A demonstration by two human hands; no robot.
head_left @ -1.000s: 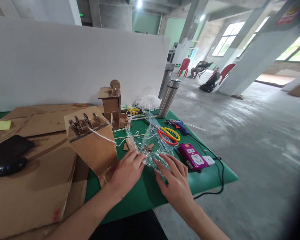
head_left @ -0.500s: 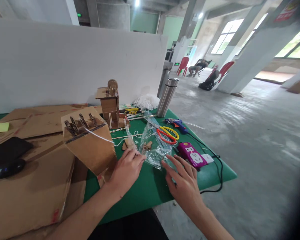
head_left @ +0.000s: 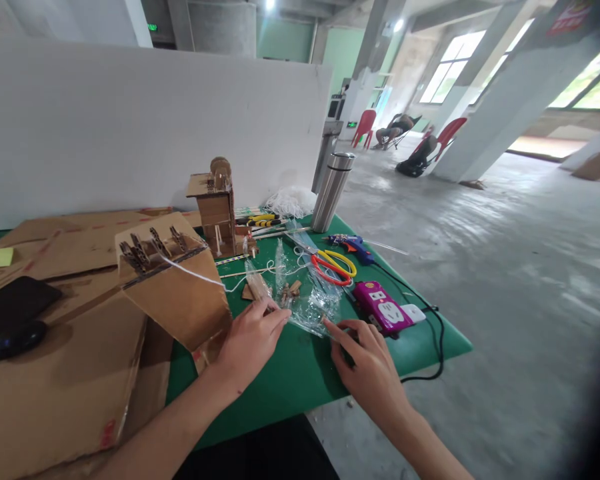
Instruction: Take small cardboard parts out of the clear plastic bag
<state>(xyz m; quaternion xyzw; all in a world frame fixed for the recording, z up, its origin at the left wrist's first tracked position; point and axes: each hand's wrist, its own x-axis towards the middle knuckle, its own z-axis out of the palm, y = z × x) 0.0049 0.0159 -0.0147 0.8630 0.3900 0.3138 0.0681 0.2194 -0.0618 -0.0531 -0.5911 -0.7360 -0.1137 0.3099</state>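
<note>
A clear plastic bag (head_left: 307, 310) lies crumpled on the green tabletop, with small brown pieces (head_left: 291, 291) showing at its middle. My left hand (head_left: 253, 340) pinches the bag's near left edge between thumb and fingers. At the bag's right side, my right hand (head_left: 365, 357) rests with its index fingertip on the plastic, beside a tiny brown bit. Its other fingers are bent, and the thumb sits apart from the index. Just beyond my left hand lies a flat cardboard piece (head_left: 258, 285), partly under plastic. A white string (head_left: 207, 275) runs from the cardboard box (head_left: 180, 293) towards the bag.
Scissors (head_left: 333, 267), a glue gun (head_left: 353, 247), a purple power strip (head_left: 380, 307) and a steel flask (head_left: 333, 193) stand or lie on the right. Behind are pliers (head_left: 263, 221) and a cardboard tower (head_left: 217, 213). Cardboard sheets (head_left: 80, 373) cover the left, with a black mouse (head_left: 13, 341).
My right hand's fingers have bent inward, and its index fingertip now touches the bag's edge. My left hand keeps its pinch while the plastic around the brown pieces has shifted slightly.
</note>
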